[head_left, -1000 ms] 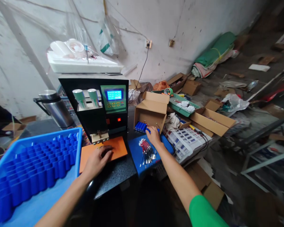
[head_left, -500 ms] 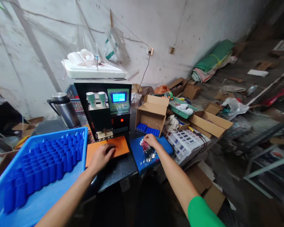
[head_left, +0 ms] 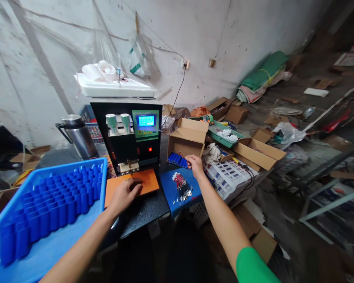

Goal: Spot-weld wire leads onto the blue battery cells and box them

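Note:
My left hand lies on the orange pad under the welding head of the black spot welder. Its fingers curl over a small dark thing I cannot make out. My right hand hovers at the far edge of the blue pad, fingers pinched on what looks like a thin red wire. It is just right of a row of blue cells and above the bundle of red wires.
A large blue tray with several upright blue cells fills the near left. A steel kettle stands behind it. Open cardboard boxes, a white crate and a green tray crowd the right. Clutter covers the floor beyond.
My right hand went from the blue cells down to the wire bundle, then rose again with its fingers pinched. My left hand stayed on the orange pad. The view shifted slightly.

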`<state>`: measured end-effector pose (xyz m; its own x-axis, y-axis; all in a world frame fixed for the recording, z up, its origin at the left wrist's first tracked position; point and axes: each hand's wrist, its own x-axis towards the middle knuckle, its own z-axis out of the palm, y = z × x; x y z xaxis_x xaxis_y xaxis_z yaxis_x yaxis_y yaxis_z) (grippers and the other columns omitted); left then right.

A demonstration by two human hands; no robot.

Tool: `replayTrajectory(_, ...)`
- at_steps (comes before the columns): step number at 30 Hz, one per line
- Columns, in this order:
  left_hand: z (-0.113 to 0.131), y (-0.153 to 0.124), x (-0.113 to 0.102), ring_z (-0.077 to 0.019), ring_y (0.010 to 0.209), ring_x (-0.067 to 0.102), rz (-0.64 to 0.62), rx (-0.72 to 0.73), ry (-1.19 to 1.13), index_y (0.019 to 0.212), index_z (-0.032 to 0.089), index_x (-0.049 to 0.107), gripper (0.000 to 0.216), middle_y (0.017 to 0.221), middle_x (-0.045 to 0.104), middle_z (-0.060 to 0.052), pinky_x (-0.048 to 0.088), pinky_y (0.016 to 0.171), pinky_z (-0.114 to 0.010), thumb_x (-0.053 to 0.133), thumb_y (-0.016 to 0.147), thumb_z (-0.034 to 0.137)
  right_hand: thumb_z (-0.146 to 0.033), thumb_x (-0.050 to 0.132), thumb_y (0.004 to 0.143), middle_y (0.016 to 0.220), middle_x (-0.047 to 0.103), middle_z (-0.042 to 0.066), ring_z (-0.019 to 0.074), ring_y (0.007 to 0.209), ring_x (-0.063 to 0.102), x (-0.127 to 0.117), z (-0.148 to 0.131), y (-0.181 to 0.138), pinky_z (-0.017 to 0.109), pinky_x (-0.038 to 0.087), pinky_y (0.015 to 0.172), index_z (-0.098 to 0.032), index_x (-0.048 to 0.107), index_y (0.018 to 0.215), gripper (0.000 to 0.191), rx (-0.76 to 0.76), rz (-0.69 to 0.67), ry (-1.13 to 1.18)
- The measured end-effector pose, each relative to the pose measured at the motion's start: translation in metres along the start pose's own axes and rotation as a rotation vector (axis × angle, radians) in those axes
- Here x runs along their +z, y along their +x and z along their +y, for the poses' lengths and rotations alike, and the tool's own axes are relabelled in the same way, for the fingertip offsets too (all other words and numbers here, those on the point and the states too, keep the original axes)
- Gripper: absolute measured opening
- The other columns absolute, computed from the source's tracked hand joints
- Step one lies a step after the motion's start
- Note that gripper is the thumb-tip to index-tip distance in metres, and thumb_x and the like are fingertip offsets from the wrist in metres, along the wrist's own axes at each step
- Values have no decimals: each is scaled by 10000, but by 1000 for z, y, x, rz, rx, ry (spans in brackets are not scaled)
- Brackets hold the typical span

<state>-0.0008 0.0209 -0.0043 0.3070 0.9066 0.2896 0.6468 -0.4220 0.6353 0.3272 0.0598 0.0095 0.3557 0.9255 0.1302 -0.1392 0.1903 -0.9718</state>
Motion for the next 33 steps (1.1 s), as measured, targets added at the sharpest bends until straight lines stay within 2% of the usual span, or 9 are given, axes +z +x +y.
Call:
replayTrajectory(4, -2, 0, 1, -250, 945, 664, 28, -11, -59, 1034, 173, 676, 413, 1023, 726, -87, 513, 870, -363, 510, 839, 497, -344, 692, 645, 519, 482, -53, 76, 444, 401, 13, -22, -11, 186, 285, 402, -165, 604, 698, 206, -32, -8, 189)
replayTrajectory(7, 7, -3, -1, -249, 931, 671, 80, -46, -131, 1027, 165, 680, 441, 1037, 727, -95, 523, 858, -369, 529, 825, 526, -330, 693, 661, 549, 503, -40, 83, 477, 430, 31, -31, -28, 186, 313, 419, -168, 601, 716, 194, -28, -54, 293)
replayTrajectory(10, 29, -11, -3, -241, 901, 679, 94, -59, -203, 1021, 169, 688, 426, 1013, 735, -87, 541, 791, -350, 555, 821, 520, -326, 708, 667, 558, 513, -33, 88, 493, 448, 53, -32, -50, 191, 338, 433, -168, 610, 739, 200, 11, -111, 367)
replayTrajectory(15, 74, -28, 3, -230, 901, 685, 98, -84, -362, 971, 177, 707, 357, 981, 743, -75, 542, 802, -342, 597, 820, 481, -347, 723, 683, 574, 524, -30, 90, 487, 450, 90, -24, -90, 199, 346, 433, -174, 625, 789, 225, 78, -195, 432)
replayTrajectory(18, 86, -35, 10, -215, 805, 681, 88, -119, -442, 944, 165, 712, 347, 908, 742, -76, 545, 735, -326, 619, 805, 469, -351, 730, 689, 588, 534, -27, 90, 493, 456, 107, -19, -107, 198, 353, 436, -173, 632, 790, 226, 93, -215, 449)
replayTrajectory(22, 83, -43, 15, -191, 749, 649, 136, -144, -519, 872, 153, 707, 312, 832, 724, -72, 519, 697, -303, 610, 814, 443, -350, 730, 700, 592, 537, -29, 91, 511, 475, 120, -12, -121, 194, 378, 458, -168, 633, 786, 223, 120, -245, 462)
replayTrajectory(26, 72, -49, 11, -176, 745, 625, 174, -154, -549, 869, 164, 679, 297, 797, 698, -53, 497, 702, -292, 571, 841, 439, -388, 711, 729, 674, 573, -14, 102, 562, 521, 121, -6, -128, 194, 412, 475, -176, 641, 847, 252, 114, -295, 413)
replayTrajectory(29, 62, -54, 4, -170, 778, 613, 163, -133, -532, 882, 164, 647, 288, 820, 676, -46, 487, 746, -293, 549, 866, 434, -389, 714, 726, 726, 598, -4, 119, 609, 552, 119, -3, -134, 214, 450, 521, -181, 650, 848, 250, 34, -414, 251)
replayTrajectory(33, 57, -66, 1, -166, 773, 597, 147, -132, -490, 848, 162, 620, 268, 820, 652, -44, 476, 750, -299, 524, 890, 409, -373, 696, 747, 676, 608, 3, 143, 612, 556, 119, 0, -149, 263, 475, 609, -183, 648, 725, 198, -93, -549, 24)
